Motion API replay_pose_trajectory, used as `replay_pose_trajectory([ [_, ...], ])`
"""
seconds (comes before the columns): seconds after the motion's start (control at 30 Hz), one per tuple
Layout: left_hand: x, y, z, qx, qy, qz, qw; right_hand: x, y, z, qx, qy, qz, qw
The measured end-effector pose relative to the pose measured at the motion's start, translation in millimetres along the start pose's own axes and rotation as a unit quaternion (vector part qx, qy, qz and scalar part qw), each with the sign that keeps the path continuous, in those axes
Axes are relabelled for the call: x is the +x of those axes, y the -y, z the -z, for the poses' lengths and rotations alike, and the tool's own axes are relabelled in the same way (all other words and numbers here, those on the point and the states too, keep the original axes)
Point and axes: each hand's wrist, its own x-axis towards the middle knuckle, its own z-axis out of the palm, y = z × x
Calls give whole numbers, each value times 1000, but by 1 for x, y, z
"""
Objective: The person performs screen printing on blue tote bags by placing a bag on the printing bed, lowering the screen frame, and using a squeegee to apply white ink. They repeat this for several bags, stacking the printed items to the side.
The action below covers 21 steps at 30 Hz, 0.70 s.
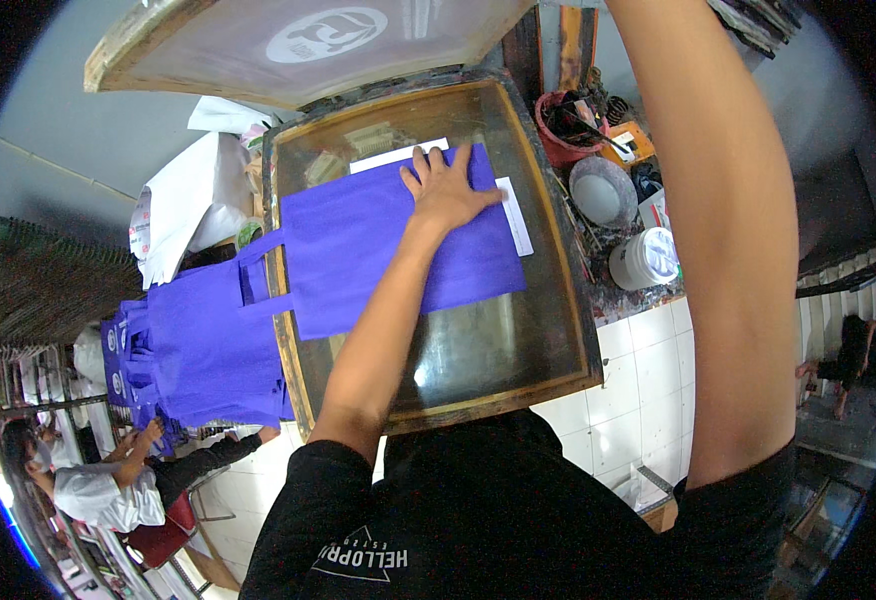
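Note:
My left hand (447, 190) lies spread on a purple fabric bag (388, 255), near its far right corner. The bag rests flat on a glass-topped, wood-framed table (458, 350), its two handles pointing left over the frame. Along the bag's far edge shows a white strip (398, 155), and another white strip (518, 217) lies by its right edge, close to my thumb. Above the table a wood-framed printing screen (218, 45) with a white round design is tilted up. My right arm stretches up past the top edge of the picture, so that hand is out of sight.
A stack of purple bags (213, 335) adjoins the table's left side. On the right stand a red basket (558, 150) of tools, a grey bowl (603, 192) and a white bucket (643, 260). A seated person (108, 490) is at lower left, another person (846, 355) at far right.

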Motion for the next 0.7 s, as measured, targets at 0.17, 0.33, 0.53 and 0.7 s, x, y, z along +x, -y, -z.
replay_pose_trajectory([
  [0.17, -70, 0, 95, -519, -133, -140, 833, -71, 38, 15, 43, 115, -131, 984],
  [0.33, -209, 44, 110, -647, -99, -27, 756, -212, 61, -14, 32, 80, -87, 993],
  [0.53, -263, 75, 12, -634, -22, 192, 749, -306, 64, -43, 121, 183, -106, 970],
  [0.7, -264, 85, 3, -627, -8, 221, 747, -320, 71, -58, 145, 230, -65, 960],
])
